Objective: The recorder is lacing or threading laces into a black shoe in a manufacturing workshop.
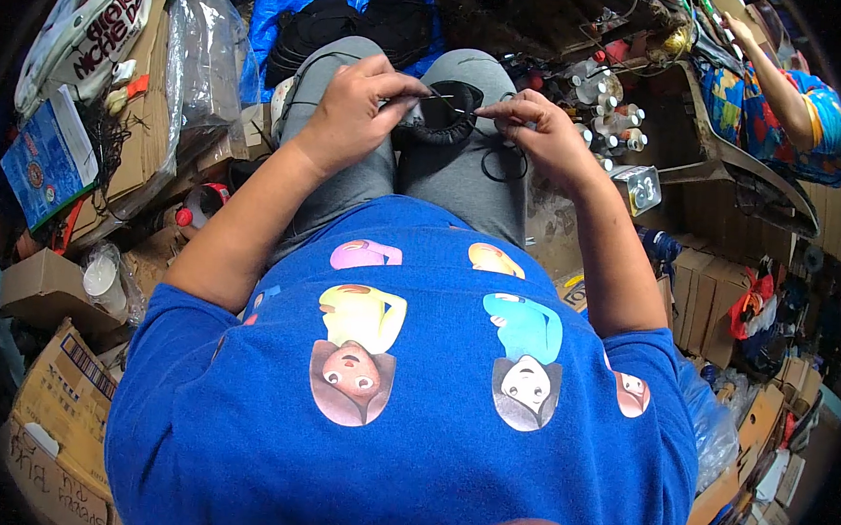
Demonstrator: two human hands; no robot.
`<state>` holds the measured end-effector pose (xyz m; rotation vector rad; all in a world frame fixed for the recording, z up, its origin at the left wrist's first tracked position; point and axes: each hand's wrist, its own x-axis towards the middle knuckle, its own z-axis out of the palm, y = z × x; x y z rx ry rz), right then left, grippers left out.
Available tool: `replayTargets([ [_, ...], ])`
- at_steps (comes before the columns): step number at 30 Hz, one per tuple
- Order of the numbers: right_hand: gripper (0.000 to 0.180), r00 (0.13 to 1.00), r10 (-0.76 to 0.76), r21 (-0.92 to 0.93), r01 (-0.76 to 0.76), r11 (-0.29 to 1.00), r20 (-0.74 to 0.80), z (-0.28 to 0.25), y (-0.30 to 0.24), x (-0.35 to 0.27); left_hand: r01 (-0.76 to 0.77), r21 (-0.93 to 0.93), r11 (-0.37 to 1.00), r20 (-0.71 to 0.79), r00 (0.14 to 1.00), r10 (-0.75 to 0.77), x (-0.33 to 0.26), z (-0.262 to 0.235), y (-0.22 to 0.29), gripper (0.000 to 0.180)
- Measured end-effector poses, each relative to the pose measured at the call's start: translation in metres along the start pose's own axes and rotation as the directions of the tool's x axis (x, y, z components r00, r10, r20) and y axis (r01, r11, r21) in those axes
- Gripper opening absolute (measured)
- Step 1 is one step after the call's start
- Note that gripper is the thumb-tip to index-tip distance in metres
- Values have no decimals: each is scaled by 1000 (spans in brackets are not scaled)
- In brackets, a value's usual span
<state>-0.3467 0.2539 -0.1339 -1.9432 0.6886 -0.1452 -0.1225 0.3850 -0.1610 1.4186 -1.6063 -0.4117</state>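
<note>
Over my lap, a small black curved piece [445,129] with a gathered-looking edge rests between my thighs. My left hand [363,100] is closed in a pinch at its left side, and a thin pale needle-like piece [442,96] sticks out from the fingertips toward the right. On the other side my right hand [539,130] pinches at the rim of the black piece. A loop of black cord [505,179] hangs below the right fingers onto my grey trousers. Exactly what lies between the right fingertips is too small to make out.
Black pieces [343,36] lie heaped on a blue tarp [273,3] beyond my knees. Several small bottles [607,120] stand to the right, beside a clear plastic container [640,189]. Cardboard boxes [63,289] crowd the left. Another person's arm [773,92] shows at the far right.
</note>
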Motion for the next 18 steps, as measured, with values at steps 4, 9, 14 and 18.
replayTargets([
  [4, 31, 973, -212, -530, 132, 838, -94, 15, -12, -16, -85, 376, 923, 6, 996, 89, -14, -3, 10, 16],
  [9, 33, 977, -141, -443, 58, 895, -158, 18, -14, -17, 6, 332, 943, -49, 999, 11, -2, 5, 11, 19],
  [14, 35, 999, 24, -89, -28, 996, -42, 0, 0, -3, 92, -110, 990, 106, 991, -80, 10, 9, -4, 29],
  [18, 36, 998, 56, -117, -55, 992, 6, -5, -7, 3, 78, -33, 996, 151, 986, -72, 9, 10, -5, 31],
])
